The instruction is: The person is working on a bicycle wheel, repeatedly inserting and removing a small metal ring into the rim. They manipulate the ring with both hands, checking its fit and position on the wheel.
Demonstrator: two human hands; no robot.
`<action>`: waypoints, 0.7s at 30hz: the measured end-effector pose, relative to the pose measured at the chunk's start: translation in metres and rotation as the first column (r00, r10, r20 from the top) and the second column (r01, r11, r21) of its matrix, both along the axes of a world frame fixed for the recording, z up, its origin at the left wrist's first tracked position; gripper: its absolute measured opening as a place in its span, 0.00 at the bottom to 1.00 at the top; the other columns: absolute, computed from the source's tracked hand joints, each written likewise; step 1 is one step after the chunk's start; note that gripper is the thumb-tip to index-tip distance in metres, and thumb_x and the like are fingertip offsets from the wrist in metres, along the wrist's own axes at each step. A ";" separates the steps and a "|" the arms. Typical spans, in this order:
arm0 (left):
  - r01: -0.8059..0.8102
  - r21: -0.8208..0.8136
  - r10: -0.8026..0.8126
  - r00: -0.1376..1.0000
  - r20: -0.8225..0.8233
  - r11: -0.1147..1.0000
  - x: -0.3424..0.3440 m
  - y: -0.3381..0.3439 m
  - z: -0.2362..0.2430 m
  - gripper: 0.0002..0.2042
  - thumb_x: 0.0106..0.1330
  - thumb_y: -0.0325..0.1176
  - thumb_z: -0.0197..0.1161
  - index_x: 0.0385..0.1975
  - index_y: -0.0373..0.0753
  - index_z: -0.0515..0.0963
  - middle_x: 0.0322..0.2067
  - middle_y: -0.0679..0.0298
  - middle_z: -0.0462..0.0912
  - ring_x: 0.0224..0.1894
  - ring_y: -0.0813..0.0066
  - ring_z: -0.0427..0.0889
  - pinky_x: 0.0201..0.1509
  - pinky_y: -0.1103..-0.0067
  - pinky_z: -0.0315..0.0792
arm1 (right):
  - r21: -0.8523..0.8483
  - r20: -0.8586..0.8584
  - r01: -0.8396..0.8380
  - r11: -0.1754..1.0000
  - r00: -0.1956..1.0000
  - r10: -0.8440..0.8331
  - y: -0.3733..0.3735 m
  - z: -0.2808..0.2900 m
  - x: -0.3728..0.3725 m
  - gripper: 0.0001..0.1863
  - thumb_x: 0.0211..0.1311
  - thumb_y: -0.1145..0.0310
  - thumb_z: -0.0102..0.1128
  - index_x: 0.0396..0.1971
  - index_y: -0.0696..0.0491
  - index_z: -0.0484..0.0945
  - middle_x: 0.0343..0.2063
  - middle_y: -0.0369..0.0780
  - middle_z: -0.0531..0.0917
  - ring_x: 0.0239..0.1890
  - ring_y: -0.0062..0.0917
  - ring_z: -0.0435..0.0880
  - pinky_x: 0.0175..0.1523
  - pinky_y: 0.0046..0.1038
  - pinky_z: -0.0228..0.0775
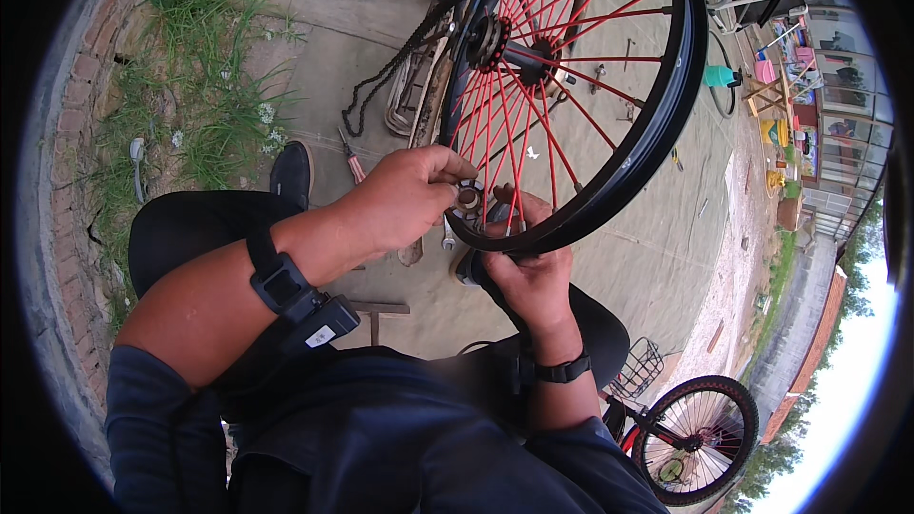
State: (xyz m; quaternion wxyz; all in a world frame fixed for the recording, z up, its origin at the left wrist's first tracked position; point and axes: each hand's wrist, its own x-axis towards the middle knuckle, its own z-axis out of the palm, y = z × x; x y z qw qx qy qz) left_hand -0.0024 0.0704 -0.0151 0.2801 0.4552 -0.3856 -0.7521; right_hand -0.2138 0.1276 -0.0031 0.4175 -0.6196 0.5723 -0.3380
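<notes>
A bare bicycle wheel with a black rim [666,105] and red spokes [519,119] stands tilted before me, with no tyre visible on it. My right hand [533,276] grips the lower rim, thumb outside and fingers reaching in among the spokes. My left hand [405,195] is closed, its thumb and fingertips pinched together at the rim's lower left, beside the spokes. What they hold, if anything, is too small to make out. Just below those fingertips shows a round metal part [469,198]. The hub [528,57] carries a dark sprocket [488,43].
A black chain [400,57] hangs left of the wheel. On the ground lie a wrench [448,233] and a pink-handled screwdriver [355,168]. Grass [205,76] grows at left. Another bicycle wheel [695,440] stands lower right; a teal container [719,76] is at right.
</notes>
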 end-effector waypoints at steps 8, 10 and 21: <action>-0.027 0.010 0.027 1.000 -0.003 1.000 0.000 -0.001 0.006 0.16 0.69 0.20 0.52 0.53 0.26 0.79 0.43 0.57 0.85 0.45 0.74 0.84 0.51 0.78 0.78 | -0.061 -0.053 -0.031 0.998 0.998 0.028 -0.002 0.003 0.000 0.30 0.48 0.78 0.73 0.56 0.57 0.79 0.37 0.41 0.84 0.39 0.30 0.87 0.45 0.28 0.78; -0.044 0.020 0.044 0.999 -0.027 0.999 0.000 -0.001 0.002 0.16 0.69 0.21 0.52 0.53 0.28 0.80 0.41 0.59 0.85 0.41 0.76 0.84 0.47 0.78 0.78 | -0.043 -0.040 -0.018 0.999 0.999 0.016 -0.001 0.002 0.000 0.30 0.48 0.78 0.73 0.56 0.57 0.79 0.38 0.41 0.84 0.40 0.30 0.87 0.45 0.28 0.78; -0.002 0.087 0.005 1.000 -0.028 0.996 0.003 -0.002 -0.001 0.12 0.72 0.27 0.55 0.51 0.35 0.79 0.36 0.68 0.83 0.36 0.81 0.81 0.37 0.80 0.77 | -0.056 -0.047 -0.024 0.998 0.999 0.021 -0.001 0.002 0.000 0.29 0.47 0.77 0.73 0.54 0.57 0.80 0.40 0.42 0.85 0.41 0.33 0.87 0.47 0.30 0.78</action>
